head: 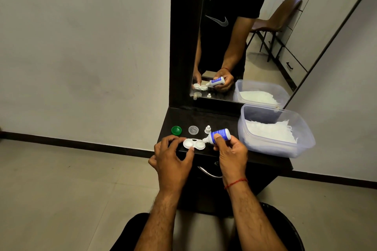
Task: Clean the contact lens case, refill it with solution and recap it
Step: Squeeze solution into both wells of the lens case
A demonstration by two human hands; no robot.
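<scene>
Lens case (194,144) lies flat on the dark bench (220,120), near its front edge. It is white plastic with two round wells side by side, both uncapped and facing up, and its long axis runs left to right. The left hand (171,159) holds the case, thumb tip on its near rim and curled fingers at its left end. The right hand (230,153) grips a small white bottle (219,136) just right of the case. The bottle is tipped over, its nozzle pointing left and down at the right well. Its blue label carries pale print too small to read. Behind the case stand a green ribbed cap (176,130), a clear cap (193,130) and a small white pointed cap (207,129), in a row. Well right of the case sits a clear plastic tub (271,149) holding white tissue (269,131).
</scene>
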